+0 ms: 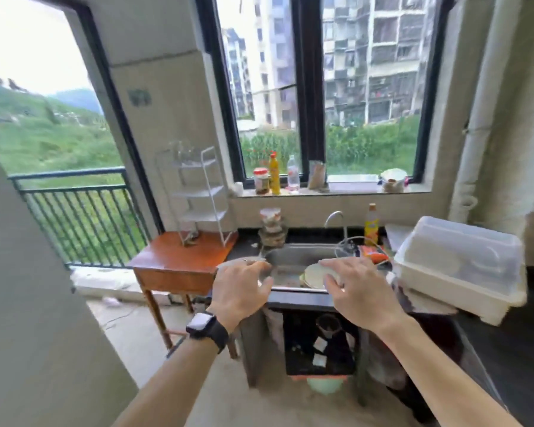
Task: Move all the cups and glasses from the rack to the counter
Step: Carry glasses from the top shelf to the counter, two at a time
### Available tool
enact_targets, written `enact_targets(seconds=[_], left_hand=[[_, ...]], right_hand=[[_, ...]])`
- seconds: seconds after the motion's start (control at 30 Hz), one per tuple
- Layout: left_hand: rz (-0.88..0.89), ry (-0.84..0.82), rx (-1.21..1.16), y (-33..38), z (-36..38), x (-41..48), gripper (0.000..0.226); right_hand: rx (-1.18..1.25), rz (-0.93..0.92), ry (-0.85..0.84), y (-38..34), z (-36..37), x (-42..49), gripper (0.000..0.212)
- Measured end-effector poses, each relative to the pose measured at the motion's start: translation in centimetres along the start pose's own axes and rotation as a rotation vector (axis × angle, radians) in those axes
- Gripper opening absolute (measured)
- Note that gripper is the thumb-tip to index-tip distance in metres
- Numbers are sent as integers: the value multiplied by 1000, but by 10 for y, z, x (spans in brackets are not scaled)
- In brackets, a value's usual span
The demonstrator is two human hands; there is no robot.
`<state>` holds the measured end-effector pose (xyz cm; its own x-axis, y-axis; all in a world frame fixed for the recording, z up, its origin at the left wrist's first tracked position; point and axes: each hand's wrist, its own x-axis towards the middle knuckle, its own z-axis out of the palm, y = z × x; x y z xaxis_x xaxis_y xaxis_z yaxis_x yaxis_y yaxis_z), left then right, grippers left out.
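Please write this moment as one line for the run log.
stage: approach | left hand: open, empty | right hand: open, empty | white rack: on wooden table, untouched

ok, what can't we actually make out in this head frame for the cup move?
- White wire rack, head view: the glassware on its top shelf is blurred and see-through against the wall, so no count.
- Lidded dish box: a frosted lid hides the contents.
- Sink: the left hand and right hand cover part of the basin.
- Left hand: the grip, on something clear or nothing, is unreadable.
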<state>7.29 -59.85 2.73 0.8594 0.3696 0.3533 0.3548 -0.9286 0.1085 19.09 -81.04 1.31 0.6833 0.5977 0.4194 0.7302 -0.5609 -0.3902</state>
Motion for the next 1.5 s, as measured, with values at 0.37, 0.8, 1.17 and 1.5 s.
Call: enact_targets(seconds=[0.37, 0.8, 1.17, 1.5], left_hand=[[-245, 82, 31, -256, -57, 55, 40], [-324, 124, -22, -422, -18, 213, 37], [-372, 90, 41, -534, 16, 369, 37], [-277, -1, -183, -643, 74, 530, 43]], right_hand=[[85, -147, -50, -186, 122, 166, 31], [117, -257, -15, -230, 239, 380, 31], [71, -307, -43, -244, 328, 562, 31], [121, -192, -26, -260, 426, 691, 31]])
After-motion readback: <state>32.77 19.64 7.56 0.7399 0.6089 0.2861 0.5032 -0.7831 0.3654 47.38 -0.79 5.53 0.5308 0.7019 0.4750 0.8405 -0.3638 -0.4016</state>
